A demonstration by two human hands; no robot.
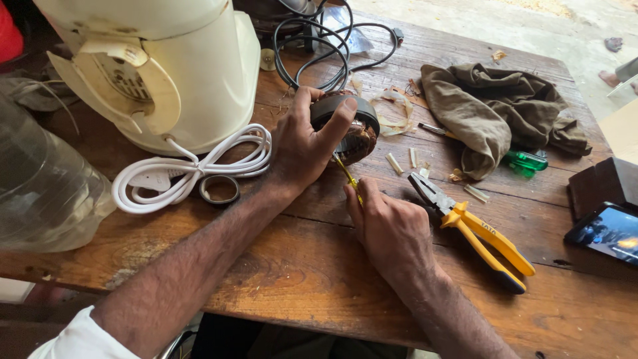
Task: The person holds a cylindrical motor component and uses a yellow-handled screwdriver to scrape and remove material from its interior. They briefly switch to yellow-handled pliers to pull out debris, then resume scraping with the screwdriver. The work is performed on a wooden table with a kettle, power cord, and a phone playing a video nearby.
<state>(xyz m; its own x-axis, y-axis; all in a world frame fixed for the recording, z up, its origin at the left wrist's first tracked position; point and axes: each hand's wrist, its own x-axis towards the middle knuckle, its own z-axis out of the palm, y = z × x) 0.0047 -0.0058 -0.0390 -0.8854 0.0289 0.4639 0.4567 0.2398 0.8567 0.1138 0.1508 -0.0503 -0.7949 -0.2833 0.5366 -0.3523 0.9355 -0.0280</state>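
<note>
Your left hand [302,149] wraps the round motor stator [349,129], thumb and fingers spread around its dark rim, holding it tilted on the wooden table [319,266]. Your right hand [389,229] pinches a thin yellow tool [347,174] between thumb and forefinger, its tip just under your left fingertips, against the copper windings. The yellow-handled pliers [475,229] lie just right of your right knuckles. A coiled white cord [193,166] rests left of your left wrist, beside a cream appliance [173,66].
</note>
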